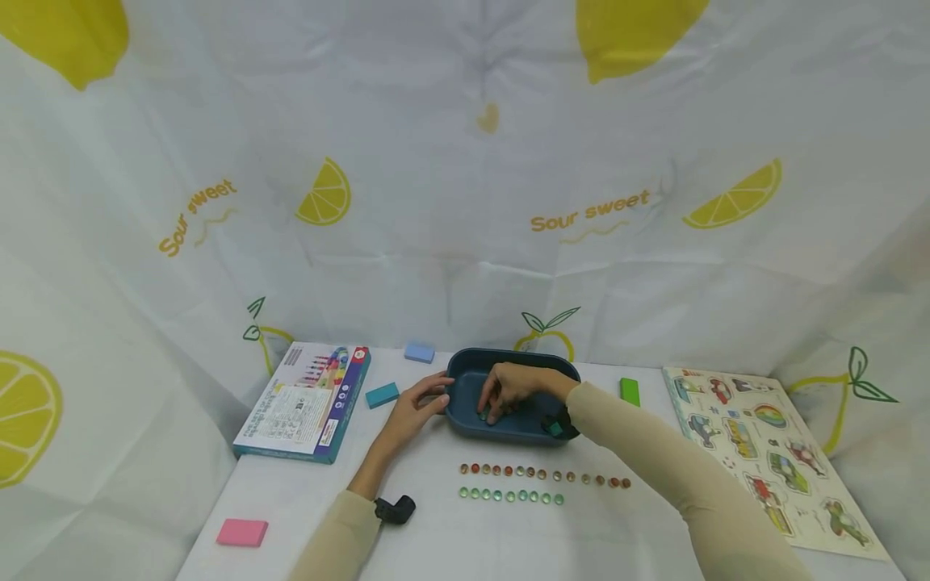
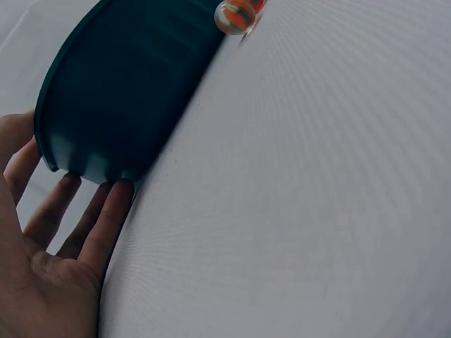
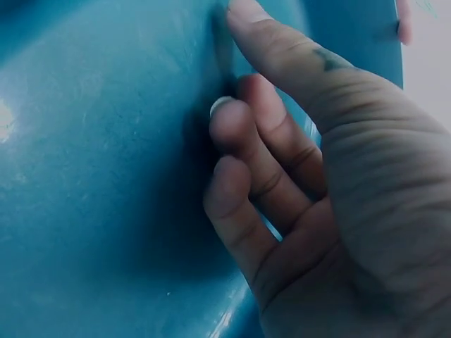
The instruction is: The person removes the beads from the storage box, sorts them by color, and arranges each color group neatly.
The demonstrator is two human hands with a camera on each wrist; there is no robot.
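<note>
A dark blue oblong tub (image 1: 465,436) stands at the back middle of the table. My right hand (image 1: 508,386) reaches down inside it, fingers bent, with a small greenish glass marble (image 1: 483,414) at the fingertips near the tub floor. In the right wrist view the fingers of the right hand (image 3: 282,169) curl close to the blue floor and mostly hide the marble. Against the tub's left end, my left hand (image 1: 412,407) rests with extended fingertips touching the outer wall and rim. The left wrist view shows the left hand (image 2: 56,246) touching the tub's wall (image 2: 106,105).
In front of the tub run a row of reddish and orange marbles (image 1: 509,470) and a row of green marbles (image 1: 510,496). A boxed set (image 1: 298,403) lies left; a picture puzzle board (image 1: 770,460) lies right. Pink (image 1: 242,532), teal (image 1: 382,394), blue (image 1: 419,353) and green blocks (image 1: 630,391) surround them.
</note>
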